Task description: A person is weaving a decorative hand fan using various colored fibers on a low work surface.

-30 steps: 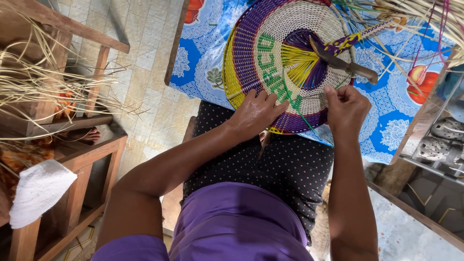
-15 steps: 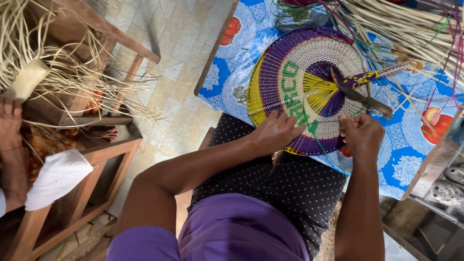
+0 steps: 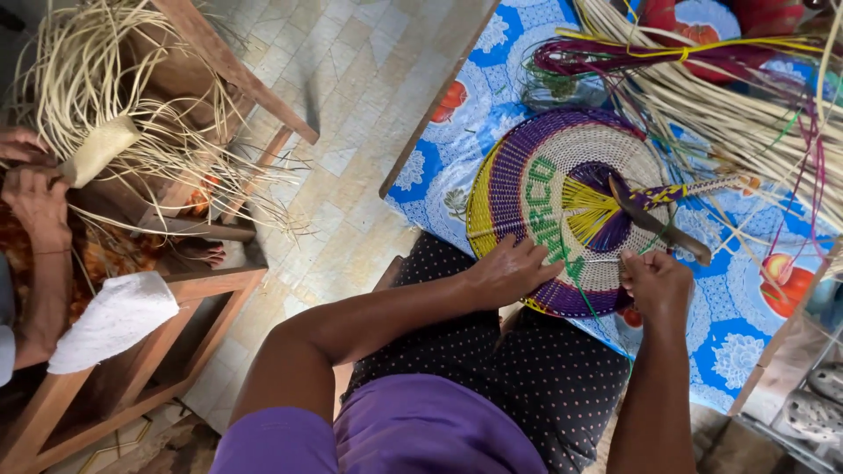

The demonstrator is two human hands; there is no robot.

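Observation:
A round woven fan [image 3: 544, 189] in purple, yellow, cream and green lies on a blue flowered tablecloth [image 3: 439, 167], its near rim overhanging the table edge toward my lap. My left hand [image 3: 509, 270] rests flat on the fan's near rim, fingers spread over the green weave. My right hand [image 3: 654, 285] is closed at the rim beside it, pinching a thin green strand [image 3: 584, 290]. A knife [image 3: 659, 224] with a wooden handle lies across the fan's centre by its braided handle [image 3: 694, 187].
Bundles of pale and dyed straw strips [image 3: 746, 96] lie at the table's far right. At left, another person's hands [image 3: 35, 189] work loose straw [image 3: 114, 105] by a wooden bench frame [image 3: 202, 281] with a white cloth [image 3: 110, 320]. Tiled floor lies between.
The view has shifted, so the fan and my hands sit lower and further right in frame. The other person's hands have come into view at left. My grip looks unchanged.

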